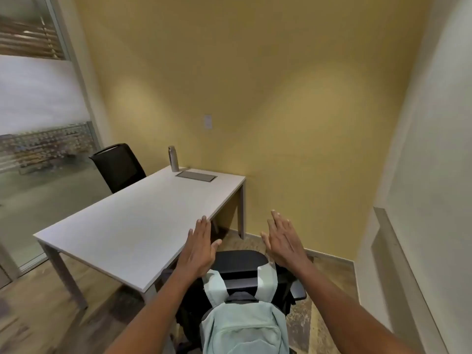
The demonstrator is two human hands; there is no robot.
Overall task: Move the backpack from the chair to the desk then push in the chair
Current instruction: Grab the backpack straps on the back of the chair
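Note:
A pale mint-green backpack (245, 325) hangs on the back of a black office chair (240, 260), its two straps looped over the top of the backrest. The chair stands at the near right corner of a white desk (132, 226), pulled out from it. My left hand (200, 247) hovers above the chair's top edge on the left, fingers straight and apart, holding nothing. My right hand (283, 241) is raised on the right side of the backrest, also flat and empty. Neither hand touches the backpack or the chair.
A metal water bottle (173, 158) and a grey cable hatch (196, 176) sit at the desk's far end. A second black chair (118, 166) stands behind the desk on the left. Yellow wall ahead, white wall with a ledge (398, 264) on the right, glass partition on the left.

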